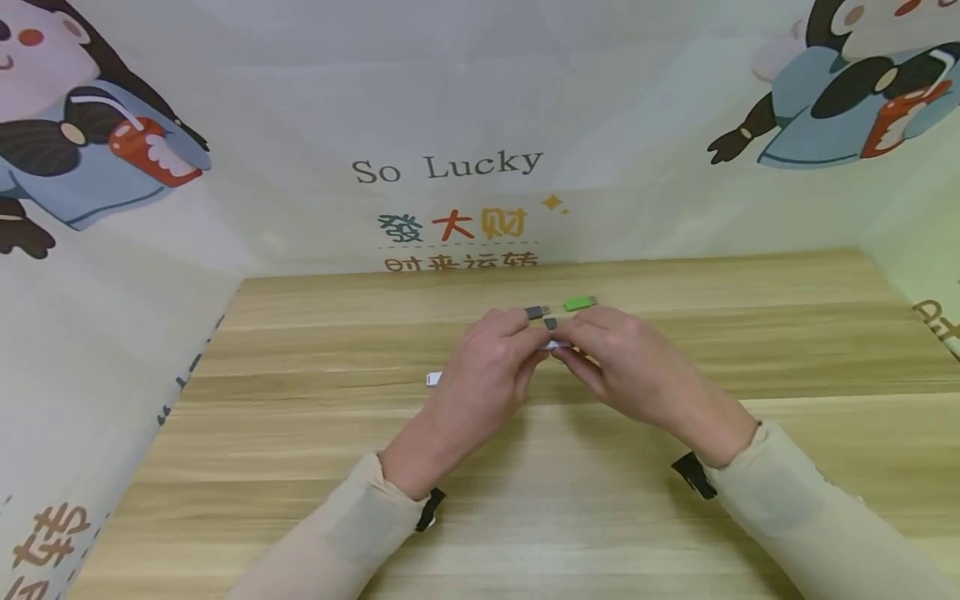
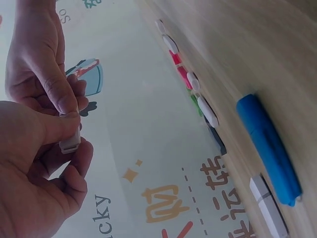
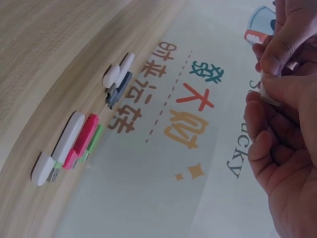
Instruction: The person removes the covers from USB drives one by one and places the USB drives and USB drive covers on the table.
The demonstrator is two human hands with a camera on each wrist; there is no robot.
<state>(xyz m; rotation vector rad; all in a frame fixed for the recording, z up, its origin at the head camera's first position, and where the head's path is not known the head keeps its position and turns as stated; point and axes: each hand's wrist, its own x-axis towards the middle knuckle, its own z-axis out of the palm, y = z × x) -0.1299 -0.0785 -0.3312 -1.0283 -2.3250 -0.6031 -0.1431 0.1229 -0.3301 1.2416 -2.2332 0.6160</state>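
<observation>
In the head view, my left hand [image 1: 487, 354] and right hand [image 1: 630, 358] meet over the table, fingertips together on a small white USB stick [image 1: 557, 344]. The left wrist view shows the left hand [image 2: 39, 168] pinching one end of that stick [image 2: 70, 143] between thumb and curled fingers. From above it in that picture, the right hand [image 2: 42, 69] pinches the other end. Fingers cover most of the stick, so whether its cap is on cannot be seen. A green USB stick [image 1: 581, 303] and a dark grey one [image 1: 537, 312] lie just beyond the fingertips.
A blue stick [image 2: 270, 151] lies on the table near a white one [image 2: 267, 206], partly behind my left hand in the head view. Further along are a pink USB stick [image 3: 85, 135] and white pieces [image 3: 68, 136]. A printed cloth wall [image 1: 450, 100] rises behind the wooden table [image 1: 300, 467].
</observation>
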